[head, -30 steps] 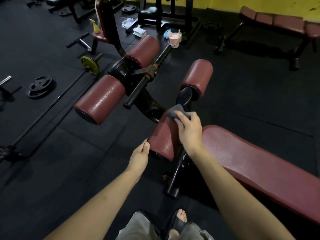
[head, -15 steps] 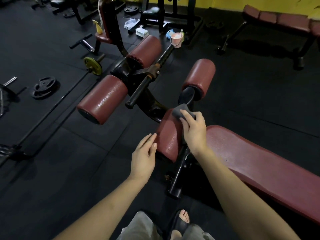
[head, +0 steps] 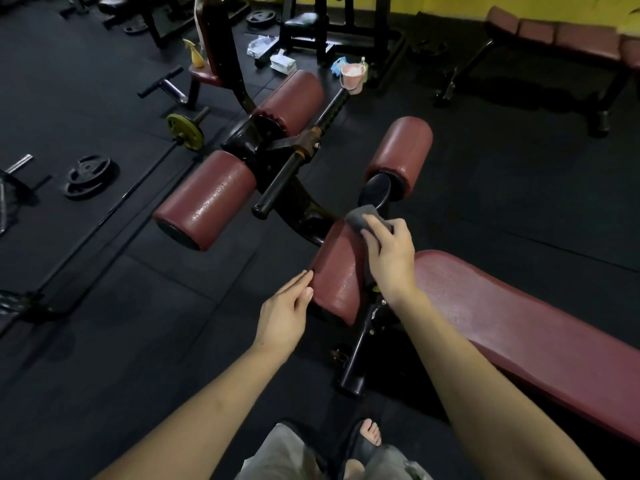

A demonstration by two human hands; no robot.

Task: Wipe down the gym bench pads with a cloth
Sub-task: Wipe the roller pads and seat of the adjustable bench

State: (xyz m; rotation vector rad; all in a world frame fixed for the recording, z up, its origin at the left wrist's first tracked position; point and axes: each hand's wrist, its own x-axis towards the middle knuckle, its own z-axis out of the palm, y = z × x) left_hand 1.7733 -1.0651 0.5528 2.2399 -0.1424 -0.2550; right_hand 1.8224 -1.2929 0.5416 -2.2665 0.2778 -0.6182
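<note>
Gym floor: dark rubber matting is stretching under the maroon bench point(head: 519, 327).
Right hand point(head: 389, 254): grip is pinching the grey cloth point(head: 362, 218), pressing it onto the near roller pad point(head: 341, 275)'s far end.
Left hand point(head: 285, 313): fingers are lying flat and released against the pad's side, likely steadying it.
Pink bucket point(head: 353, 76): sitting beyond the bench's far end; contents unclear.

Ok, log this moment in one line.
right hand: pressing cloth on near roller pad | left hand: fingertips at pad's end | stage: wiping

roller pads point(head: 341, 273): 4 | cloth point(head: 362, 218): 1 | hands point(head: 389, 254): 2 | benches point(head: 519, 327): 2
</note>
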